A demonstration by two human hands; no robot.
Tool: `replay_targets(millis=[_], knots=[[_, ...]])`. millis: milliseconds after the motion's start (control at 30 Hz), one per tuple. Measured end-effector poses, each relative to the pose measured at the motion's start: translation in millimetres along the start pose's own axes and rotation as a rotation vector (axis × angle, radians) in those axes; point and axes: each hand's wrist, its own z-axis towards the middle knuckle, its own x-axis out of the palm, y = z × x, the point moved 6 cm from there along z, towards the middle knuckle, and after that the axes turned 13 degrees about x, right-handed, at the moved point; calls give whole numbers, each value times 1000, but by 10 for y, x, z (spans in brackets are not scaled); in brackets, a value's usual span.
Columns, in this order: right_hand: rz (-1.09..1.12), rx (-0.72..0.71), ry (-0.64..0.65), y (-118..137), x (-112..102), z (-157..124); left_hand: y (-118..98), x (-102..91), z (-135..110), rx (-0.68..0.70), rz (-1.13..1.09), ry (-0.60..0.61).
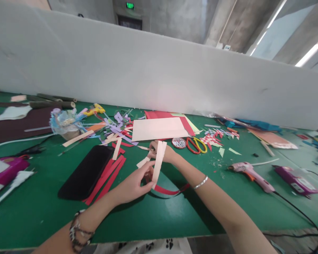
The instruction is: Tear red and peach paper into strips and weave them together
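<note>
My left hand pinches the lower end of a cream paper strip that stands tilted above the green table. Farther back, my right hand is closed round the upper part of the same strip bundle. A curved red paper strip hangs or lies just below the cream strip, joined to it at the bottom. Small cream offcuts lie beside my fingers.
Red strips and a black sheet lie to the left. Behind are a cream card, red-and-yellow scissors, a tin of googly eyes and a paper scrap pile. A pink glue gun lies on the right.
</note>
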Motion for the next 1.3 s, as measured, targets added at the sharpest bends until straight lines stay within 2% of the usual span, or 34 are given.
replay_targets(millis=[133,200,400,500,600,733,900,1033,1133,1300], knots=[[105,-130,123,-28,-72,-35,-3,-41,17,-18,-53,-60],[129,-176,141,-35,-154,-81,10,-57,24,-19,-86,-87],[-221,-36,39,-108,-408,-140,124,-97,29,-23,-252,-181],[-243,19,37,-86,-517,-180,166,-122,35,-29,-349,-234],[-77,38,46,-81,-597,-219,162,-152,48,-35,-422,-281],[101,107,35,-203,-615,-209,160,-193,49,-72,-521,-354],[326,167,-82,-341,-668,-210,157,-218,34,-90,-632,-412],[630,213,-152,-420,-704,-335,153,-216,20,-190,-723,-479],[832,295,-171,-515,-668,-474,179,-246,0,-249,-825,-581],[1094,364,-152,-634,-569,-679,227,-360,-19,-204,-1006,-740]])
